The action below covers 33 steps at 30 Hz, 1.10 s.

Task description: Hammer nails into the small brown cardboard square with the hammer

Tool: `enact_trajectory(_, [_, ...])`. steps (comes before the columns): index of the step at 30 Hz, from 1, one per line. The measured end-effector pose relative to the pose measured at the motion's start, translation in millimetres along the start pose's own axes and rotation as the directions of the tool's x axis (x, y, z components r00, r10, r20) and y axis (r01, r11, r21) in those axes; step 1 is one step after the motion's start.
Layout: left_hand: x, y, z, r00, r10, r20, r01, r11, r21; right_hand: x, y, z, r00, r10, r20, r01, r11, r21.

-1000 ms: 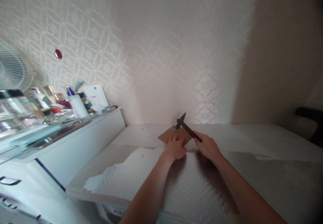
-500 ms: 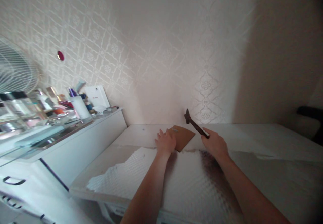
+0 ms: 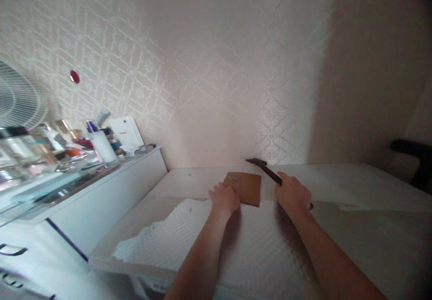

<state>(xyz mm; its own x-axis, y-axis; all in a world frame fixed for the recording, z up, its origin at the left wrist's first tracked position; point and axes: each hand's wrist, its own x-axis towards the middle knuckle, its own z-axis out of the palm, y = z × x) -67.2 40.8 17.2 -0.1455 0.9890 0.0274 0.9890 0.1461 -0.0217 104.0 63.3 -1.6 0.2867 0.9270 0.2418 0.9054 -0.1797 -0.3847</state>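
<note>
My left hand (image 3: 227, 198) holds the left edge of a flat brown rectangular board (image 3: 250, 189), its fingers over and beside that edge. A short row of small silvery bits (image 3: 234, 179) shows near the board's top left corner; too small to name. My right hand (image 3: 293, 193) is wrapped round the dark handle of a hammer (image 3: 271, 174). The hammer's head points away to the upper left, just beyond the board's far right corner and apart from it. The board rests on a white surface (image 3: 199, 179), partly over a textured white sheet (image 3: 189, 234).
At left stands a white cabinet (image 3: 111, 192) crowded with bottles, among them a white one (image 3: 104, 147), and a white box (image 3: 126, 131). A fan (image 3: 20, 97) is behind them. A patterned wall (image 3: 216, 88) closes the back. Something black (image 3: 413, 151) juts in at right.
The board has turned, so its edges now run squarer to me, with my left hand still on it. The hammer head has tipped over and sits lower; my right hand has shifted slightly right.
</note>
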Motion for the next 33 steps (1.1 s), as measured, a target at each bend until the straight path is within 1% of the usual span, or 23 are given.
enact_trajectory(4, [-5.8, 4.5, -5.1, 0.998, 0.043, 0.035, -0.043, 0.999, 0.008, 2.0, 3.6, 4.8, 1.0, -0.022, 0.022, 0.023, 0.999, -0.046])
enact_trajectory(7, [-7.6, 4.2, -8.6, 0.994, 0.074, 0.075, -0.074, 0.997, -0.008, 4.1, 5.9, 8.0, 0.999, -0.031, 0.04, 0.035, 0.994, -0.099])
enact_trajectory(9, [-8.2, 3.0, -10.6, 0.992, 0.101, 0.077, -0.101, 0.995, -0.009, 5.1, 7.4, 10.5, 0.998, -0.034, 0.043, 0.039, 0.992, -0.123])
enact_trajectory(11, [-8.8, 2.1, -12.3, 0.986, 0.133, 0.103, -0.131, 0.991, -0.029, 5.2, 8.5, 13.1, 0.998, -0.048, 0.03, 0.052, 0.988, -0.147])
enact_trajectory(13, [-10.3, 2.6, -13.2, 0.973, 0.175, 0.154, -0.163, 0.983, -0.085, 4.6, 8.5, 16.0, 0.997, -0.076, -0.006, 0.074, 0.982, -0.176])
enact_trajectory(15, [-12.6, 4.4, -13.4, 0.96, 0.208, 0.187, -0.183, 0.972, -0.145, 4.0, 6.5, 20.0, 0.989, -0.135, -0.056, 0.123, 0.976, -0.178])
enact_trajectory(16, [-13.8, 5.5, -13.1, 0.958, 0.214, 0.19, -0.185, 0.969, -0.162, 4.0, 4.7, 22.8, 0.98, -0.183, -0.078, 0.169, 0.973, -0.158])
enact_trajectory(18, [-15.3, 7.3, -12.3, 0.964, 0.204, 0.173, -0.174, 0.97, -0.171, 4.3, -0.3, 30.8, 0.941, -0.32, -0.109, 0.311, 0.946, -0.089])
enact_trajectory(19, [-14.9, 7.4, -11.9, 0.969, 0.189, 0.156, -0.163, 0.973, -0.165, 4.5, -3.2, 35.9, 0.908, -0.402, -0.115, 0.399, 0.915, -0.052])
enact_trajectory(21, [-10.2, 5.2, -11.5, 0.986, 0.137, 0.092, -0.122, 0.981, -0.15, 4.6, -8.4, 47.4, 0.827, -0.554, -0.1, 0.557, 0.831, 0.003])
enact_trajectory(22, [-5.3, 2.6, -11.5, 0.994, 0.093, 0.05, -0.084, 0.984, -0.154, 4.5, -10.5, 53.1, 0.791, -0.607, -0.075, 0.61, 0.793, 0.02])
enact_trajectory(23, [1.2, -1.1, -11.4, 0.999, 0.037, 0.008, -0.035, 0.984, -0.176, 4.2, -12.0, 58.1, 0.766, -0.641, -0.043, 0.643, 0.765, 0.035])
enact_trajectory(24, [9.4, -5.8, -11.0, 0.999, -0.032, -0.034, 0.024, 0.976, -0.217, 3.7, -12.9, 62.3, 0.752, -0.659, -0.009, 0.659, 0.751, 0.049])
enact_trajectory(26, [29.1, -18.0, -8.8, 0.981, -0.165, -0.097, 0.121, 0.928, -0.353, 2.6, -13.6, 67.0, 0.744, -0.667, 0.043, 0.663, 0.745, 0.077])
enact_trajectory(28, [49.9, -34.4, -4.0, 0.951, -0.278, -0.135, 0.185, 0.863, -0.47, 1.2, -13.5, 67.1, 0.747, -0.661, 0.07, 0.655, 0.75, 0.093])
enact_trajectory(29, [59.4, -44.1, -1.0, 0.939, -0.319, -0.128, 0.217, 0.84, -0.497, 0.4, -13.7, 66.0, 0.751, -0.655, 0.081, 0.649, 0.755, 0.096])
enact_trajectory(31, [74.3, -66.3, 4.9, 0.909, -0.397, -0.13, 0.288, 0.821, -0.493, -1.8, -14.7, 62.8, 0.758, -0.644, 0.105, 0.636, 0.765, 0.096])
enact_trajectory(33, [83.3, -90.5, 9.5, 0.892, -0.429, -0.14, 0.315, 0.814, -0.488, -4.1, -16.4, 60.2, 0.765, -0.633, 0.119, 0.626, 0.774, 0.092])
